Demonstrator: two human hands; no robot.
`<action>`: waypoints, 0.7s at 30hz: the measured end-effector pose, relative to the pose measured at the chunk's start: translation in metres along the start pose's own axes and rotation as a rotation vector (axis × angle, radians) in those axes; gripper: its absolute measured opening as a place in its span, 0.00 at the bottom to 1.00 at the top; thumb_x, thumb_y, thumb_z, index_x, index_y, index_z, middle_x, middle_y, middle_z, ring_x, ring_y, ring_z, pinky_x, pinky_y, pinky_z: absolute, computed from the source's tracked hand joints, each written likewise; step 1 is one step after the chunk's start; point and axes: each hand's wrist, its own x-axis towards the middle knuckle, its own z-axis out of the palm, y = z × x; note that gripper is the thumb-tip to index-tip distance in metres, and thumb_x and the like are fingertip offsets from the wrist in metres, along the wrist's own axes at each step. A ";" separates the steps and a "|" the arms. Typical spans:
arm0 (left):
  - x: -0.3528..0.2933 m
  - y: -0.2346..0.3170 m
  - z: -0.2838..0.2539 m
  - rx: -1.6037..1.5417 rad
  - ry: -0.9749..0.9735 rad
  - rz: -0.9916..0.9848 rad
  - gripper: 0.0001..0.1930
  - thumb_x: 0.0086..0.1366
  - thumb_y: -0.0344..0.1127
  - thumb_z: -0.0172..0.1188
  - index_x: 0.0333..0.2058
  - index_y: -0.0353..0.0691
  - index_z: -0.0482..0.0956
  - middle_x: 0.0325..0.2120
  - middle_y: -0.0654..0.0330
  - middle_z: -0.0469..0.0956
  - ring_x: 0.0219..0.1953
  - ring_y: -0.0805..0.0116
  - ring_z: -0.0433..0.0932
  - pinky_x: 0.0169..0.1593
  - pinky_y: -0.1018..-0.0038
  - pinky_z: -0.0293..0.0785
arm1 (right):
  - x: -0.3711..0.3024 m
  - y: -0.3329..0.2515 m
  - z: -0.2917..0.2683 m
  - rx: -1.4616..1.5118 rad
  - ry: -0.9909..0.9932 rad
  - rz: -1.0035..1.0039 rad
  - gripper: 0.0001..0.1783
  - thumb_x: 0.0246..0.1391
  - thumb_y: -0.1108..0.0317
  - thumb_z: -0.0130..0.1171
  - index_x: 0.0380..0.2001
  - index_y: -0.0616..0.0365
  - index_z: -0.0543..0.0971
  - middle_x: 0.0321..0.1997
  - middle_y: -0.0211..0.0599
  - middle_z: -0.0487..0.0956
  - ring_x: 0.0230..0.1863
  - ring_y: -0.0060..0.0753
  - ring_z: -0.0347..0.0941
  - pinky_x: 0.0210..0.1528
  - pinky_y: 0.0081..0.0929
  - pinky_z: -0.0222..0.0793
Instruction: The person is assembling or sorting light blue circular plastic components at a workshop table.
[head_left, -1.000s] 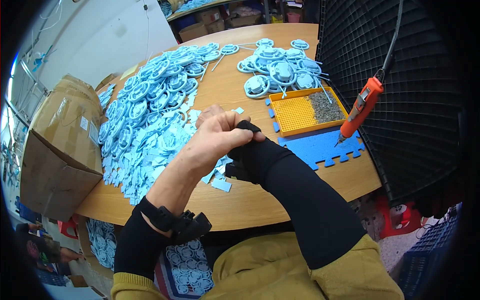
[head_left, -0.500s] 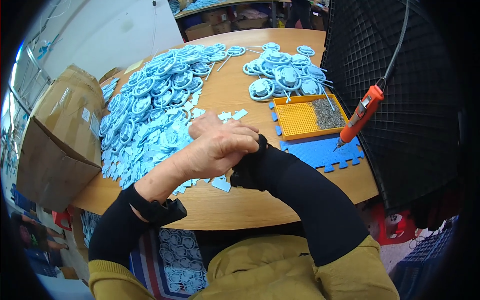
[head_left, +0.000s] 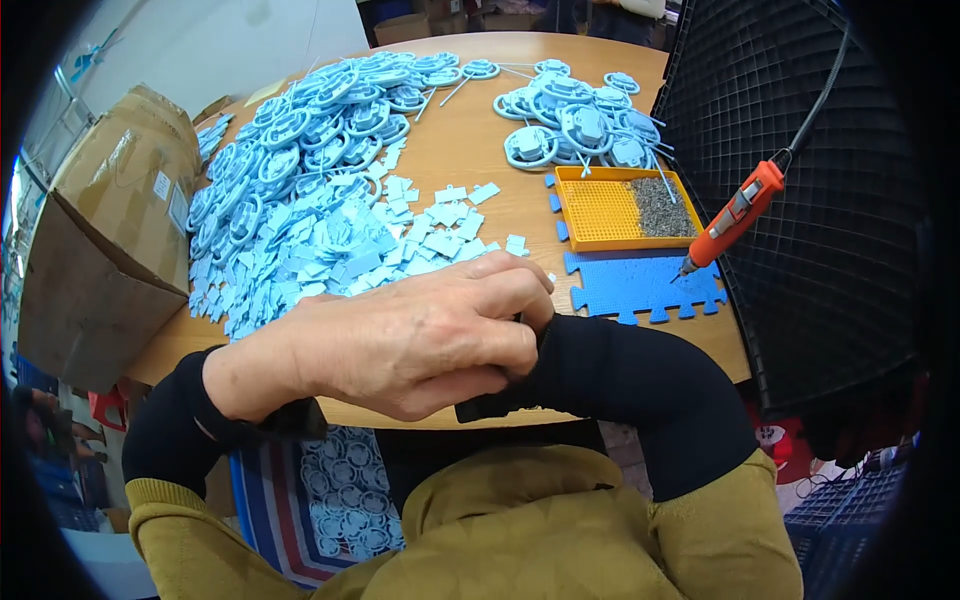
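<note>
My left hand (head_left: 415, 345) reaches across my front to my right wrist. Its thumb and fingers are closed on the cuff of the black sleeve (head_left: 625, 365) there. My right hand is almost wholly hidden behind the left, so its fingers cannot be read. A black strapped device (head_left: 300, 420) sits on my left wrist, and part of a dark one (head_left: 485, 408) shows under the right. Just beyond my hands lie loose flat light-blue plastic pieces (head_left: 440, 225). Behind them rises a heap of round light-blue plastic parts (head_left: 335, 115).
At right, a yellow tray (head_left: 600, 215) holds small metal screws (head_left: 663, 208) beside a blue foam mat (head_left: 635, 287). An orange electric screwdriver (head_left: 738, 215) hangs above the mat. More round parts (head_left: 570, 120) lie beyond. A cardboard box (head_left: 120, 200) stands left; black mesh (head_left: 800, 220) borders the right.
My left hand has come nearer and lower, now covering the right hand, which partly showed before. Both forearms have drawn closer to my body. The view has shifted slightly.
</note>
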 end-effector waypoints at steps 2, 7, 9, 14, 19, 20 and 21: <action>-0.003 0.005 0.001 0.080 -0.001 -0.001 0.08 0.52 0.27 0.62 0.28 0.37 0.70 0.41 0.51 0.65 0.56 0.46 0.63 0.54 0.57 0.65 | -0.001 -0.003 0.002 0.088 0.013 0.017 0.10 0.51 0.63 0.57 0.22 0.57 0.79 0.22 0.31 0.78 0.23 0.29 0.74 0.26 0.24 0.68; -0.010 0.024 -0.008 0.455 -0.080 -0.073 0.06 0.52 0.28 0.57 0.28 0.37 0.69 0.40 0.53 0.67 0.56 0.51 0.64 0.59 0.57 0.62 | 0.005 -0.015 0.004 0.301 0.042 0.032 0.10 0.51 0.63 0.58 0.23 0.57 0.79 0.21 0.30 0.77 0.22 0.27 0.73 0.26 0.23 0.68; -0.015 0.032 -0.017 0.534 -0.142 -0.119 0.05 0.52 0.29 0.56 0.28 0.37 0.70 0.40 0.54 0.67 0.56 0.53 0.65 0.60 0.57 0.61 | 0.007 -0.018 0.004 0.384 0.054 0.041 0.09 0.51 0.63 0.58 0.24 0.57 0.79 0.21 0.30 0.77 0.22 0.27 0.72 0.26 0.22 0.68; -0.019 0.036 -0.025 0.718 -0.273 -0.217 0.05 0.50 0.30 0.56 0.26 0.40 0.70 0.38 0.57 0.68 0.55 0.56 0.66 0.63 0.58 0.59 | 0.014 -0.026 0.007 0.600 0.069 0.055 0.09 0.51 0.63 0.59 0.25 0.57 0.79 0.21 0.29 0.76 0.21 0.25 0.71 0.26 0.21 0.69; -0.038 0.013 -0.007 0.942 0.305 -0.041 0.07 0.46 0.29 0.56 0.27 0.42 0.73 0.34 0.59 0.70 0.41 0.60 0.70 0.47 0.62 0.67 | 0.023 -0.036 0.004 0.812 0.078 0.056 0.09 0.51 0.63 0.60 0.25 0.57 0.79 0.21 0.28 0.76 0.20 0.24 0.71 0.26 0.20 0.69; -0.043 0.010 0.008 0.898 0.498 -0.074 0.09 0.45 0.29 0.58 0.29 0.41 0.74 0.34 0.59 0.72 0.39 0.58 0.72 0.42 0.64 0.70 | 0.027 -0.046 0.006 0.852 0.078 0.041 0.09 0.51 0.63 0.60 0.26 0.57 0.79 0.21 0.28 0.76 0.20 0.23 0.70 0.26 0.20 0.69; -0.046 0.020 0.018 0.840 0.664 -0.154 0.10 0.47 0.28 0.62 0.30 0.39 0.75 0.32 0.57 0.72 0.37 0.57 0.73 0.40 0.67 0.70 | 0.033 -0.037 0.008 0.827 0.139 -0.013 0.11 0.53 0.65 0.56 0.27 0.64 0.78 0.22 0.33 0.77 0.25 0.21 0.75 0.27 0.24 0.70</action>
